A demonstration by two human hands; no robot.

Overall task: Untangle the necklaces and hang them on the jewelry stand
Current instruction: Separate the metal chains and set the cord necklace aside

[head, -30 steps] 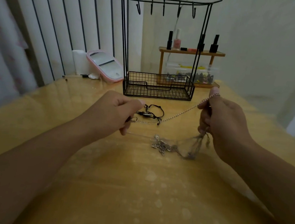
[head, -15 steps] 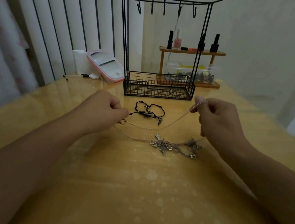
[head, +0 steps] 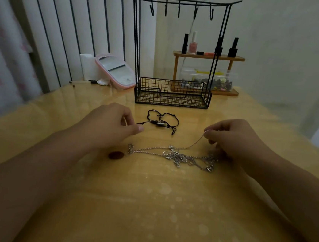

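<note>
A tangle of silver necklaces [head: 180, 157] lies on the yellow table [head: 144, 208] in front of me. My right hand [head: 235, 141] pinches one silver chain [head: 197, 142] and holds it slightly off the table; the chain runs down into the tangle. That chain's left end [head: 130, 147] rests on the table, apart from my left hand [head: 108, 125], which hovers with its fingers curled and thumb against forefinger, nothing visible in it. A black cord necklace [head: 162, 121] lies between my hands and the black wire jewelry stand [head: 171, 96], whose top hooks [head: 179, 7] are bare.
Left of the stand leans a pink-rimmed mirror [head: 116, 72] beside a white roll [head: 86, 66]. Behind the stand is a wooden shelf [head: 207, 56] with nail polish bottles over a clear box [head: 207, 79]. A small dark oval [head: 116, 155] sits on the table below my left hand.
My left hand has let go of the chain's end, which now lies on the table. My right hand has lowered, so the chain slackened and the tangle spread flat.
</note>
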